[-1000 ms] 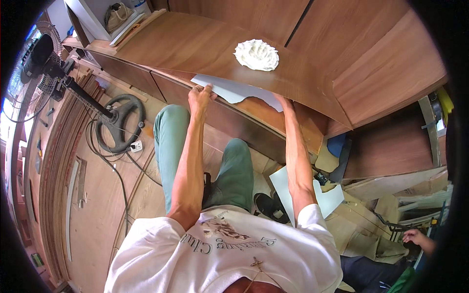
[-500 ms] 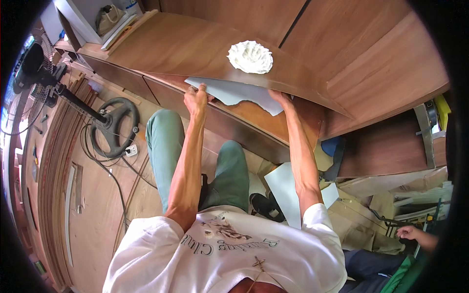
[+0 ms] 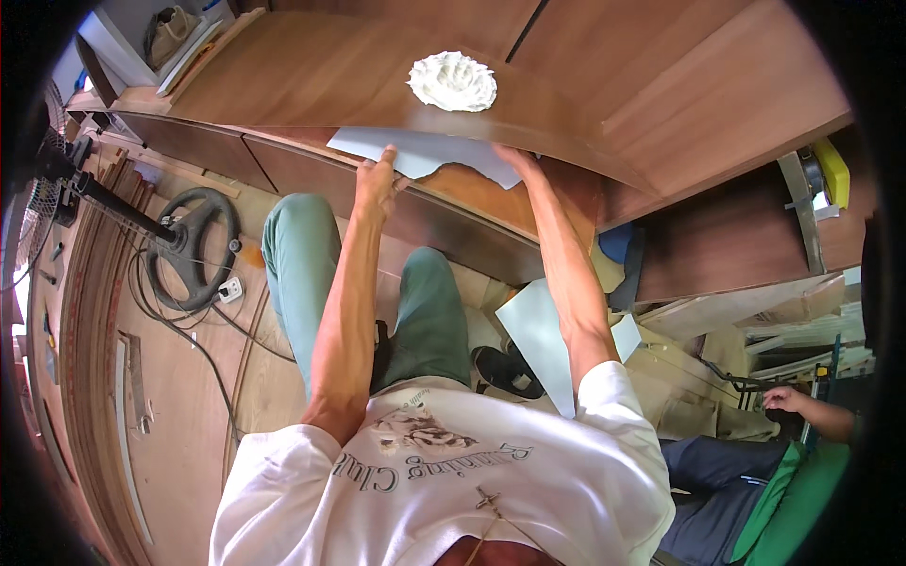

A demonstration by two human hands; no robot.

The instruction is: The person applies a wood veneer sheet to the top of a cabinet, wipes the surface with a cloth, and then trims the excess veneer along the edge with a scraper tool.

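Observation:
A pale blue-white sheet [image 3: 429,154] with a wavy, cut near edge lies in the gap beneath a raised brown wooden panel [image 3: 311,80]. My left hand [image 3: 377,181] pinches its near edge, thumb on top and fingers curled below. At the right end of the sheet, my right hand [image 3: 518,164] is closed on it; its fingertips are partly hidden by the panel's edge. A round, ruffled white mound [image 3: 453,81] sits on top of the panel. Under the sheet an orange-brown wooden surface [image 3: 467,201] shows.
Another pale sheet [image 3: 540,335] lies by my right forearm. A black stand [image 3: 179,241] with cables and a white socket block [image 3: 229,290] is on the floor at left, beside stacked boards [image 3: 90,377]. At the lower right another person's hand [image 3: 781,400] reaches in.
The whole view has shifted, so the scene sits higher and further left. My left hand is farther right along the sheet's edge, away from its left corner. My right hand stays at the right end.

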